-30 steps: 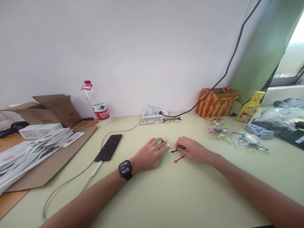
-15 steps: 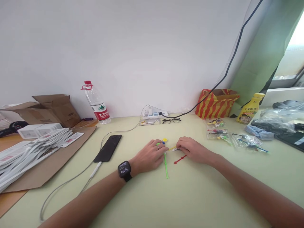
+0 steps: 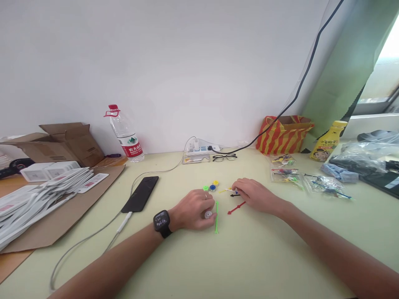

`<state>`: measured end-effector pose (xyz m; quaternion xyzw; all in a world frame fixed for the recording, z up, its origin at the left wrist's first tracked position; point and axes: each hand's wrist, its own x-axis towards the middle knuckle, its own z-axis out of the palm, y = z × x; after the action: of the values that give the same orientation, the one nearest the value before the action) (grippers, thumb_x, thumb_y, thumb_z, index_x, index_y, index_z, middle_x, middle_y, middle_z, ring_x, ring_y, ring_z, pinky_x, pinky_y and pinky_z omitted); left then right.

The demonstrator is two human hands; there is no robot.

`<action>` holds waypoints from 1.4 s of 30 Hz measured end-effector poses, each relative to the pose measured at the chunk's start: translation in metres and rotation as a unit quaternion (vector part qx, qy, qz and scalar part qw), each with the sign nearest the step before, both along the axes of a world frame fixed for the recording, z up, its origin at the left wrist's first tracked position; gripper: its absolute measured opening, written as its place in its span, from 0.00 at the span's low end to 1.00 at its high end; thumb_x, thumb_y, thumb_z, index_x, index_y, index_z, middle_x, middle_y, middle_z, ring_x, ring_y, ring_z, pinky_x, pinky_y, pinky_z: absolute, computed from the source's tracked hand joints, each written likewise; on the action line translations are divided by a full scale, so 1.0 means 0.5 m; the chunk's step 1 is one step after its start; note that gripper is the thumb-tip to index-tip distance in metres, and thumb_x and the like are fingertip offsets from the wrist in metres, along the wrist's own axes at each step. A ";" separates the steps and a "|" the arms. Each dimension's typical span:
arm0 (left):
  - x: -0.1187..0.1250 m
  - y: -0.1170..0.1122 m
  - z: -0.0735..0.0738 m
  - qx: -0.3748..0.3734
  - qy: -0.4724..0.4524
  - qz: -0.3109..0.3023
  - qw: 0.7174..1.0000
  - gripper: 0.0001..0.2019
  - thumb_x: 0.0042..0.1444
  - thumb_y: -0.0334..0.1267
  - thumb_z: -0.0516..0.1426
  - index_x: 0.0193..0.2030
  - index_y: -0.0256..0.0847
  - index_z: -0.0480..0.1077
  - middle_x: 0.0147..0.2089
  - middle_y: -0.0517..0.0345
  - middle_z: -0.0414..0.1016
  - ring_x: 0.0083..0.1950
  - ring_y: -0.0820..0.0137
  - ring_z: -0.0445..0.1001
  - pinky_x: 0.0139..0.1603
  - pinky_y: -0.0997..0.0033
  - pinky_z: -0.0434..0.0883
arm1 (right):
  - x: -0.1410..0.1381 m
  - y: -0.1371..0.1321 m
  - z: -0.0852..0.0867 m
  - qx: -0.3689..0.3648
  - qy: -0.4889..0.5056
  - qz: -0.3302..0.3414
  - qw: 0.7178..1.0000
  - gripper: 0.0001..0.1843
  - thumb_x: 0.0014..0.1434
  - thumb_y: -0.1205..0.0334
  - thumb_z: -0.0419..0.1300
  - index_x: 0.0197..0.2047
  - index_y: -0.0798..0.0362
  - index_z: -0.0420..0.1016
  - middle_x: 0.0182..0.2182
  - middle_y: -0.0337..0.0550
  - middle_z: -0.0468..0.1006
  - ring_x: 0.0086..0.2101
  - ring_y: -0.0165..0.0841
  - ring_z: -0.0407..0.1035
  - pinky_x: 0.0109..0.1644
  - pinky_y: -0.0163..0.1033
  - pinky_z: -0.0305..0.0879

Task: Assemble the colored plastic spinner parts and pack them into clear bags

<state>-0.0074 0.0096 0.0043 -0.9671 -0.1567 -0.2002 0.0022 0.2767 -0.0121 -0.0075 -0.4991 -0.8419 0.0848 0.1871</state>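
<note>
My left hand [image 3: 196, 209] has its fingers curled round a small white round plastic piece [image 3: 208, 214]. Right beside its fingertips lies a green plastic arrow [image 3: 217, 216]. Close to the table, my right hand [image 3: 254, 195] has its fingers bunched at the ends of several thin arrows; what it pinches is hidden. By those fingers are a white arrow [image 3: 229, 189], a black arrow [image 3: 235, 195], a yellow arrow [image 3: 222, 191] and a red arrow [image 3: 237, 208]. Behind my left hand stand yellow [image 3: 216, 182], green [image 3: 205, 188] and blue [image 3: 212, 188] round pieces.
A phone [image 3: 141, 194] with its charging cable lies left, near a water bottle [image 3: 126, 135] and cardboard [image 3: 107, 182] bearing white tags. Glasses [image 3: 225, 157] and a power strip [image 3: 202, 149] sit by the wall. Bagged arrows [image 3: 285, 175], a striped bag [image 3: 283, 137] and a yellow bottle [image 3: 328, 141] stand right.
My left hand has drawn back toward me with the white round piece, uncovering the green and blue round pieces. My right hand has barely moved; the black arrow now shows more clearly.
</note>
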 end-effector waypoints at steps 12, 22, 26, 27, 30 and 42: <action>0.010 -0.007 0.019 0.003 0.055 -0.046 0.997 0.09 0.69 0.36 0.52 0.52 0.42 0.71 0.50 0.48 0.77 0.50 0.60 0.74 0.54 0.59 0.67 | -0.006 0.003 0.004 0.009 -0.023 -0.035 0.999 0.10 0.68 0.71 0.49 0.38 0.49 0.66 0.37 0.41 0.78 0.39 0.37 0.70 0.44 0.43 0.63; 0.006 -0.007 0.020 -0.008 0.071 -0.035 0.997 0.18 0.66 0.46 0.57 0.60 0.47 0.72 0.46 0.51 0.73 0.43 0.61 0.72 0.50 0.60 0.68 | 0.002 0.002 0.003 -0.005 0.002 -0.024 1.000 0.14 0.69 0.72 0.47 0.43 0.49 0.71 0.42 0.43 0.79 0.42 0.37 0.72 0.45 0.43 0.65; 0.011 -0.006 0.009 0.014 0.010 0.037 0.999 0.13 0.69 0.41 0.55 0.57 0.44 0.71 0.45 0.51 0.74 0.44 0.62 0.72 0.46 0.61 0.67 | 0.007 0.005 0.001 -0.006 0.004 -0.033 0.999 0.13 0.68 0.71 0.48 0.40 0.49 0.72 0.41 0.43 0.79 0.40 0.36 0.72 0.43 0.42 0.65; 0.012 -0.005 0.008 0.013 0.003 0.048 0.999 0.10 0.69 0.41 0.55 0.52 0.43 0.71 0.44 0.51 0.74 0.44 0.62 0.71 0.45 0.61 0.67 | 0.007 0.006 0.001 -0.005 0.005 -0.036 0.999 0.12 0.68 0.70 0.49 0.40 0.49 0.72 0.41 0.43 0.79 0.40 0.36 0.72 0.42 0.42 0.64; 0.010 -0.002 0.010 0.000 0.021 0.041 0.999 0.06 0.63 0.41 0.59 0.41 0.43 0.69 0.42 0.52 0.74 0.42 0.61 0.70 0.43 0.60 0.66 | 0.009 0.008 0.000 0.003 0.000 -0.057 0.998 0.11 0.68 0.69 0.50 0.38 0.49 0.71 0.39 0.42 0.78 0.38 0.36 0.72 0.41 0.41 0.63; 0.015 -0.001 0.002 0.037 0.019 0.043 0.998 0.05 0.68 0.35 0.54 0.40 0.42 0.71 0.42 0.52 0.75 0.42 0.63 0.70 0.42 0.61 0.65 | -0.004 0.008 0.000 0.053 -0.024 -0.077 0.995 0.08 0.67 0.67 0.52 0.34 0.49 0.66 0.35 0.43 0.78 0.36 0.38 0.70 0.41 0.43 0.60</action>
<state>0.0000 0.0091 0.0054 -0.9624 -0.1904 -0.1870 0.0500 0.2746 -0.0080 -0.0075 -0.5536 -0.8086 0.0131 0.1986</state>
